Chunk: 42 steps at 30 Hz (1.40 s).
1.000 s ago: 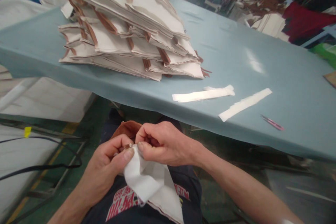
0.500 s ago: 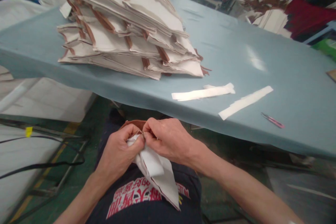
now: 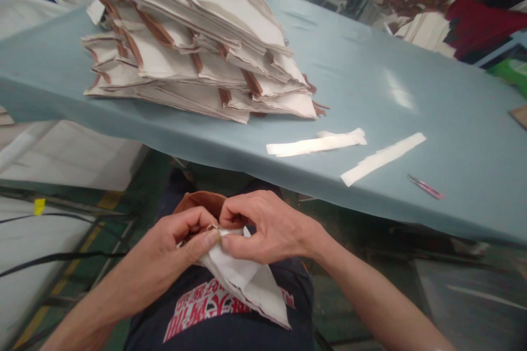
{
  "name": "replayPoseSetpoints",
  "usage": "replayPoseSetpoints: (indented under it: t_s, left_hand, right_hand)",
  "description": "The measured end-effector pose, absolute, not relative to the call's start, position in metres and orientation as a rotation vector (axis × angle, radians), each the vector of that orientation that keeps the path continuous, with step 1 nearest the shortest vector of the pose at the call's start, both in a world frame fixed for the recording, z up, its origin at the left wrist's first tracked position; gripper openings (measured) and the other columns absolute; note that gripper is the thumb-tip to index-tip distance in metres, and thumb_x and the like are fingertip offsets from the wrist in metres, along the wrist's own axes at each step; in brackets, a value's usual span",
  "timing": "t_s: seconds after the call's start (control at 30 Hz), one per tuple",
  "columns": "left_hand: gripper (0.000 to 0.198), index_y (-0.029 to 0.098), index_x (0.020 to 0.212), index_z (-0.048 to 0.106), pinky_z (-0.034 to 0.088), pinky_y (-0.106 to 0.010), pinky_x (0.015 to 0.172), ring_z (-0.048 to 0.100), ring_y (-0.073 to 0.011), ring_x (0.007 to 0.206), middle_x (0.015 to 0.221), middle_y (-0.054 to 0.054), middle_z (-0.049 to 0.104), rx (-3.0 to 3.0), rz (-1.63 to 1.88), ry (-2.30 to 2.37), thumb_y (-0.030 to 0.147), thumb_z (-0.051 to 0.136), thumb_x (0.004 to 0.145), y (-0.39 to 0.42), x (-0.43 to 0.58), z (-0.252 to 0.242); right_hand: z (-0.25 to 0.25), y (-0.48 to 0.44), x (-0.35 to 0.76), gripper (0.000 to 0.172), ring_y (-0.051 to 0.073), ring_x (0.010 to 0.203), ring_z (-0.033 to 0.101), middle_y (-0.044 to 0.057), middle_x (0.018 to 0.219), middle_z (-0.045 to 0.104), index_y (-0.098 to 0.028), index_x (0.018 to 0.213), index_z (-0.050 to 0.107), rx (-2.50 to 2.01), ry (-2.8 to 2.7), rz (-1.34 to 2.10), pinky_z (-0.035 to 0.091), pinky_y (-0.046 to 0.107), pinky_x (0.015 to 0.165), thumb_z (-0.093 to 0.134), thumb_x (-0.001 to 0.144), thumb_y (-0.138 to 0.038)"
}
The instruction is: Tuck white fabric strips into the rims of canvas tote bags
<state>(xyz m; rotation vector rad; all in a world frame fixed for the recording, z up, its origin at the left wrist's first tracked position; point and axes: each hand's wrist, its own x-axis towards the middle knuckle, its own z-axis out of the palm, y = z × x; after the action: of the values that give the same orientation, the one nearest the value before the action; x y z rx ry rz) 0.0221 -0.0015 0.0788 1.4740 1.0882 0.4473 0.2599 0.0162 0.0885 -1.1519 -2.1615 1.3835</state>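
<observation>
Over my lap, a white cloth bag piece (image 3: 251, 285) with dark stitched edges hangs from both hands. My left hand (image 3: 187, 236) pinches its gathered upper edge between thumb and fingers. Close beside it, my right hand (image 3: 263, 227) grips the same edge, thumb below and fingers curled above. A brown strap (image 3: 205, 201) loops up behind the fingers, partly hidden by them. The fingertips of the two hands nearly meet, and what lies right between them is too small to make out.
A tall stack of white bags with brown straps (image 3: 164, 63) stands on the blue-covered table (image 3: 349, 88). Near the table's front edge lie two white fabric strips (image 3: 313, 145) and a small pink-handled thread snipper (image 3: 426, 186). Black cables (image 3: 61, 256) run at the left.
Both hands have moved slightly down, and my right hand has shifted its hold, its fingers more spread over the edge. More of the brown strap shows behind them.
</observation>
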Motion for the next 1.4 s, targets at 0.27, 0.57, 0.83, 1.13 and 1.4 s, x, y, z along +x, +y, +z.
replayPoseSetpoints:
  t_s: [0.27, 0.57, 0.83, 1.13, 1.4]
  left_hand:
    - [0.027, 0.027, 0.084, 0.084, 0.054, -0.018, 0.059, 0.073, -0.0173, 0.064, 0.074, 0.001, 0.082, 1.696, 0.594, 1.138, 0.043, 0.073, 0.102, -0.007, 0.023, 0.091]
    - [0.026, 0.028, 0.077, 0.082, 0.051, -0.019, 0.05, 0.073, -0.0158, 0.052, 0.066, 0.004, 0.08, 1.781, 0.697, 1.139, 0.037, 0.07, 0.098, -0.008, 0.027, 0.097]
    - [0.026, 0.026, 0.081, 0.08, 0.042, -0.022, 0.047, 0.062, -0.0156, 0.05, 0.062, 0.002, 0.074, 1.705, 0.679, 1.196, 0.04, 0.068, 0.1, -0.012, 0.022, 0.076]
    - [0.029, 0.027, 0.077, 0.077, 0.036, -0.022, 0.044, 0.057, -0.0125, 0.047, 0.06, 0.006, 0.07, 1.817, 0.608, 1.057, 0.038, 0.068, 0.104, -0.003, 0.014, 0.078]
    - [0.045, 0.027, 0.086, 0.074, 0.047, -0.025, 0.05, 0.073, -0.0141, 0.051, 0.069, 0.006, 0.079, 2.193, 0.769, 1.176, 0.04, 0.049, 0.12, -0.017, 0.026, 0.081]
  right_hand:
    - [0.092, 0.015, 0.257, 0.016, 0.012, 0.064, 0.046, -0.008, 0.068, 0.052, -0.024, 0.076, 0.057, -1.133, -2.133, 1.399, 0.033, 0.029, 0.067, 0.072, 0.081, -0.025]
    - [0.1, 0.013, 0.252, 0.008, 0.011, 0.061, 0.045, -0.009, 0.066, 0.051, -0.023, 0.079, 0.066, -1.185, -2.187, 1.33, 0.031, 0.027, 0.064, 0.07, 0.084, -0.018]
    - [0.083, 0.007, 0.252, 0.008, 0.009, 0.06, 0.047, -0.009, 0.068, 0.055, -0.021, 0.081, 0.068, -1.15, -1.989, 1.462, 0.035, 0.023, 0.064, 0.069, 0.09, -0.021]
    - [0.084, 0.008, 0.26, 0.014, 0.009, 0.062, 0.048, -0.008, 0.071, 0.056, -0.02, 0.087, 0.07, -1.078, -2.031, 1.56, 0.036, 0.024, 0.065, 0.072, 0.101, -0.025]
    - [0.079, -0.005, 0.246, 0.01, 0.011, 0.061, 0.051, -0.006, 0.068, 0.061, -0.022, 0.079, 0.068, -1.224, -1.977, 1.253, 0.036, 0.027, 0.066, 0.066, 0.089, -0.018]
